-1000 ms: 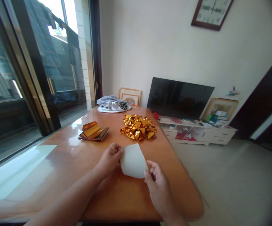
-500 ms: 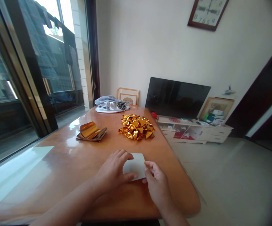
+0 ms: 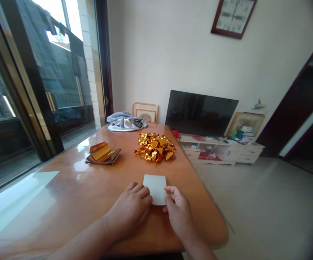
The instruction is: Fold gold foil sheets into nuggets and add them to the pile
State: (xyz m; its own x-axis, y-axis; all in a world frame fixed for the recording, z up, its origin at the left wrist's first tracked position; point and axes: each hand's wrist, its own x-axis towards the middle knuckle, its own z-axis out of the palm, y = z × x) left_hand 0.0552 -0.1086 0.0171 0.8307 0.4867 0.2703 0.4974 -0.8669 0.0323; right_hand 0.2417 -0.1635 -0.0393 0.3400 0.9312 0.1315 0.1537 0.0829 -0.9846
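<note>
A pale, squarish sheet of paper (image 3: 155, 187) lies near the front edge of the wooden table (image 3: 99, 195). My left hand (image 3: 134, 202) is closed at its left side, fingers curled over the lower left corner; the thumb is hidden. My right hand (image 3: 178, 206) pinches the sheet's right edge between thumb and forefinger. Beyond the hands sits a heap of folded gold foil pieces (image 3: 155, 147). To its left lies a stack of gold foil sheets (image 3: 103, 153), the top ones curling up.
Bundled grey cloth (image 3: 126, 121) lies at the table's far end, with framed pictures (image 3: 145, 111) behind it. A television (image 3: 199, 113) and a low white cabinet (image 3: 232, 153) stand beyond the table's right edge. Sliding glass doors (image 3: 50, 72) run along the left.
My left hand has closed from a spread grip over the sheet and drawn back to its lower left corner. My right hand keeps its pinch. The view has shifted slightly.
</note>
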